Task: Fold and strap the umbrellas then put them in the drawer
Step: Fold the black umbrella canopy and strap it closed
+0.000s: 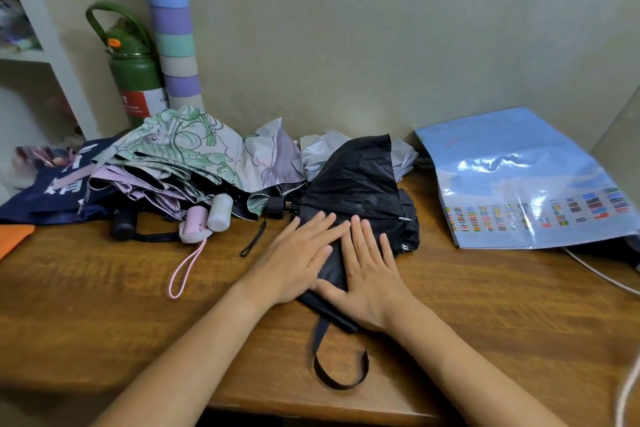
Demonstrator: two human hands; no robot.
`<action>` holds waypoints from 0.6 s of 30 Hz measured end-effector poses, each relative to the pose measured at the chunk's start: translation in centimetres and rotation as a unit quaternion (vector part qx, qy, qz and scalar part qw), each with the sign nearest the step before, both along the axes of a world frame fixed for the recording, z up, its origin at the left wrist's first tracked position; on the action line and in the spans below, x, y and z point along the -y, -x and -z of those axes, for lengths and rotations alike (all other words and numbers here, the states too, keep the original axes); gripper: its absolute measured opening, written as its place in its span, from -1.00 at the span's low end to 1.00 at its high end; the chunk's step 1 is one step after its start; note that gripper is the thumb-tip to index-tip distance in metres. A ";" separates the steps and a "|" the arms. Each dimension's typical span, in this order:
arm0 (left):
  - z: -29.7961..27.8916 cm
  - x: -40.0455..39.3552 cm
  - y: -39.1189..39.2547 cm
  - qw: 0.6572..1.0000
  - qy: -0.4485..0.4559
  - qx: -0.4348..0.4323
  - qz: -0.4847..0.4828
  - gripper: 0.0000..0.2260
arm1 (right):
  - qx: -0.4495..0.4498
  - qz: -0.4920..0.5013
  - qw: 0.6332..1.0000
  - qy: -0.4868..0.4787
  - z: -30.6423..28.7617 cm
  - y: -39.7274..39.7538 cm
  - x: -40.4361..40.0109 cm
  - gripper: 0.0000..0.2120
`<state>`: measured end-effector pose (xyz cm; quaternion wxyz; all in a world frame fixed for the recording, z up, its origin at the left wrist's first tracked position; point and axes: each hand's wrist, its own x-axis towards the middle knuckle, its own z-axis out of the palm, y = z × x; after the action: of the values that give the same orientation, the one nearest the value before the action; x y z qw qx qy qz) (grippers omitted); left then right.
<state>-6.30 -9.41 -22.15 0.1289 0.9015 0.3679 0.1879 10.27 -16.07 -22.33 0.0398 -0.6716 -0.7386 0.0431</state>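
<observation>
Head view — everything below is seen from this one camera.
Left hand: the left hand [300, 257] is lying flat at the centre of the frame, fingers straight and together, pressing down on the black umbrella [360, 184]; it is gripping nothing.
Right hand: the right hand [367, 270] is lying flat just beside the left, fingers straight and slightly spread, thumb reaching toward the left hand; it too is only pressing on the black fabric.
Black umbrella: it is lying on the wooden counter [104, 288] at the centre, canopy loose and bunched toward the upper right of the hands, its black strap loop [341, 366] trailing toward the lower centre of the frame.
Other umbrellas: a floral umbrella [194, 146] in green and lilac is sitting in a heap at the left centre, unfolded, with a pink-handled umbrella [145, 189] beneath it and a pink wrist cord [187, 267] hanging toward the near edge; a silver umbrella [320, 152] is showing behind the black one.
Navy cloth: a navy cloth [52, 191] with white lettering is lying at the far left, under the heap.
Back left: a green bottle [133, 76] is standing against the wall, touching a pastel striped roll [173, 28].
Right side: a blue plastic-covered sheet [519, 177] with rows of flags is lying tilted — its far edge is leaning against the wall.
</observation>
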 end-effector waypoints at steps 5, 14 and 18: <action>0.4 -0.1 0.7 0.996 0.002 -0.093 -0.009 -0.49 | -0.023 -0.030 0.999 0.027 -0.4 -0.6 0.4 0.28; 0.7 -0.2 0.5 0.989 -0.014 -0.143 -0.034 -0.19 | -0.011 -0.022 0.997 0.071 -1.6 -2.2 2.6 0.17; 0.8 -0.2 0.5 0.990 -0.017 -0.139 -0.031 -0.13 | 0.010 -0.034 0.999 -0.030 -4.3 -2.7 1.8 -0.29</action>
<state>-6.80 -9.21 -22.92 0.0556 0.9091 0.4066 0.0711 13.01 -17.90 -18.05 0.0512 -0.6448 -0.7625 0.0156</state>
